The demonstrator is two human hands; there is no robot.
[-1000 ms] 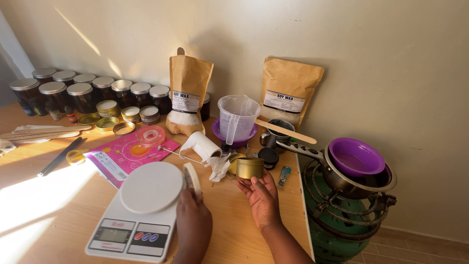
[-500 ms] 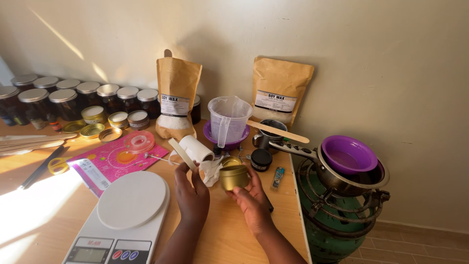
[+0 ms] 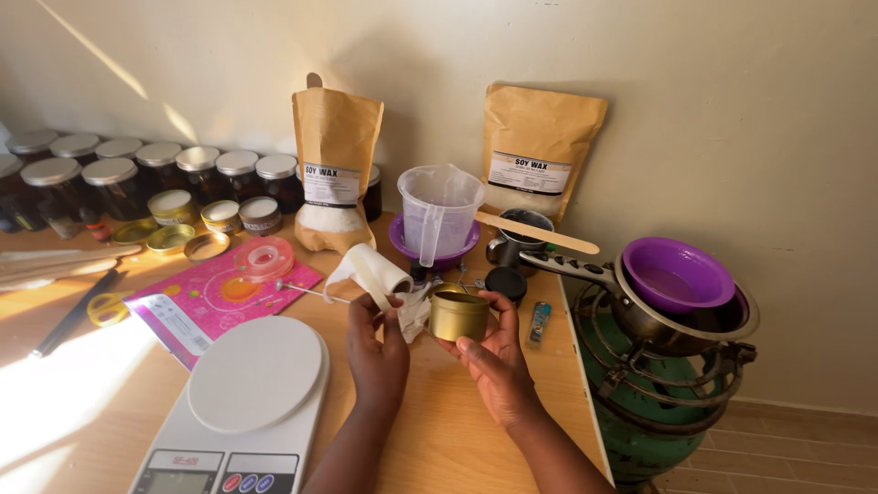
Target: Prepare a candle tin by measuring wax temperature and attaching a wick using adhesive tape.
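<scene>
My right hand (image 3: 494,361) cradles the small round gold metal tin (image 3: 458,314) from below, fingers curled around its side, thumb toward me. A second ago the tin sat on the pale wooden table (image 3: 439,439) and only my right hand was near it; now it is lifted just above the tabletop, between both hands, close to my chest. My left hand (image 3: 378,352) has left the round platform of the white digital kitchen scale (image 3: 251,389) and come up beside the tin — its fingertips pinch a crumpled white paper tissue (image 3: 412,311) that touches the tin's left wall. So the tin is in hand and the tissue is against it, which I judge to be the wiping of the tin just under way.

The count, as far as I can see:
- 2 brown paper pouches (image 3: 334,169) standing against the wall
- 1 clear plastic measuring jug (image 3: 439,212), standing in a purple plastic bowl (image 3: 439,252)
- 1 more purple bowl (image 3: 681,274), resting in a steel saucepan (image 3: 677,325) on the green gas cylinder burner (image 3: 654,412)
- 1 flat wooden stirring stick (image 3: 535,233) across a dark pot
- about 10 dark glass jars with silver lids (image 3: 110,178) in a row — the far left ones are cut off
- 3 small labelled tins (image 3: 219,216) before them
- 1 pink printed sheet (image 3: 215,297)
</scene>
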